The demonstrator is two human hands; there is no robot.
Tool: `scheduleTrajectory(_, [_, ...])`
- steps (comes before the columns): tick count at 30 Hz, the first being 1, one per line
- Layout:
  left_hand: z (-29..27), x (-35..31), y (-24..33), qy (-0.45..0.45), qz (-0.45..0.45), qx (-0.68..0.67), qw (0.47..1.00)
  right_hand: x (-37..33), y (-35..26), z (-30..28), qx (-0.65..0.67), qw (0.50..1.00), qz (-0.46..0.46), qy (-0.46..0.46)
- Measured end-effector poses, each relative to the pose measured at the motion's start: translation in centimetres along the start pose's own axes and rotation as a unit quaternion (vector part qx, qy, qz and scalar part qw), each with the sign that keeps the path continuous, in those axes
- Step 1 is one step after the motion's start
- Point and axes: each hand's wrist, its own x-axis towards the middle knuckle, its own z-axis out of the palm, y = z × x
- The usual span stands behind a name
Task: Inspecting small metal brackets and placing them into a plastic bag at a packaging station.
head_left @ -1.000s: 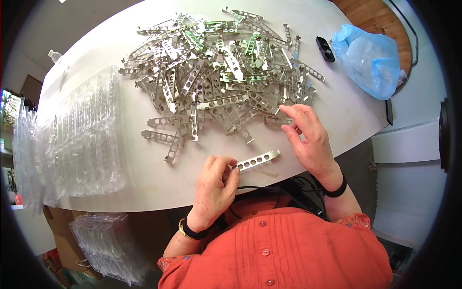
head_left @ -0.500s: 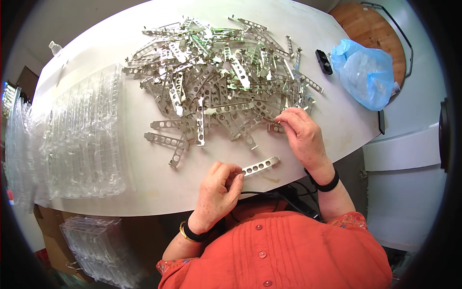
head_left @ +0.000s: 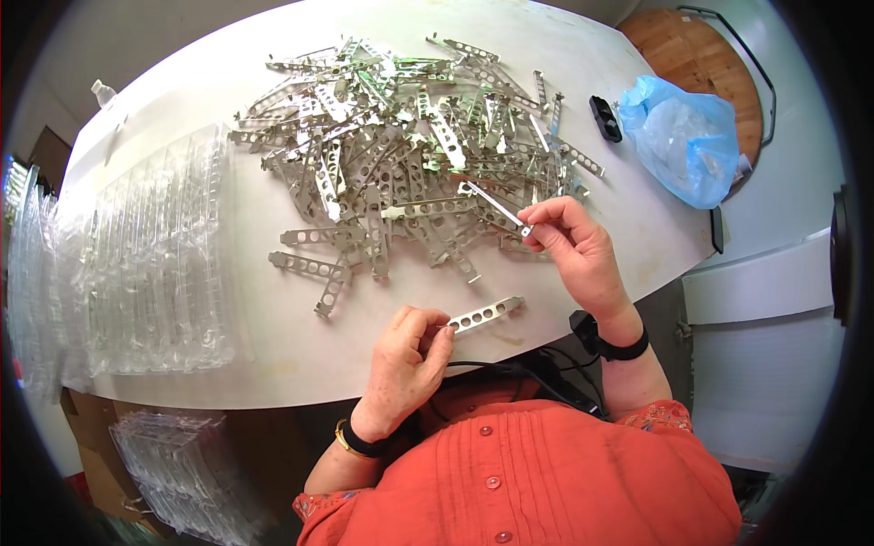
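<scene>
Near the table's front edge my left hand is closed on the end of a flat metal bracket with a row of round holes. This bracket points to the right, its holed face showing. My right hand pinches one end of a second metal bracket, turned edge-on and slanting up to the left at the near right side of the pile. A large heap of similar metal brackets lies tangled across the middle of the table, just beyond both hands.
Clear plastic trays cover the table's left side, with more trays below the edge. At the right are a blue plastic bag and a small black object. Black cables run by the front edge.
My right hand, earlier reaching to the pile's edge, now has a bracket raised between its fingers. The left hand keeps its bracket almost in place.
</scene>
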Motion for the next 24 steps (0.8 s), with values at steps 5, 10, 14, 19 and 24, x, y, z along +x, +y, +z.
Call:
scheduleTrajectory(5, [0.2,-0.2,-0.2,0.009,-0.002,-0.002,1.000,-0.3,-0.5,-1.5,0.128,0.989,0.068,0.003])
scheduleTrajectory(10, [0.2,-0.5,-0.4,0.015,-0.036,-0.035,0.999,-1.5,0.1,-3.0,0.264,0.958,0.113,-0.005])
scheduleTrajectory(14, [-0.4,-0.6,0.1,0.030,-0.116,-0.113,0.986,-2.7,0.2,-3.6,0.372,0.912,0.164,-0.060])
scheduleTrajectory(19, [-0.9,0.4,0.8,0.056,-0.132,-0.231,0.962,-4.6,0.7,-3.2,0.434,0.861,0.220,-0.144])
scheduleTrajectory(24, [-1.5,1.1,1.1,-0.005,-0.172,-0.273,0.946,-4.8,2.7,-2.6,0.455,0.825,0.279,-0.188])
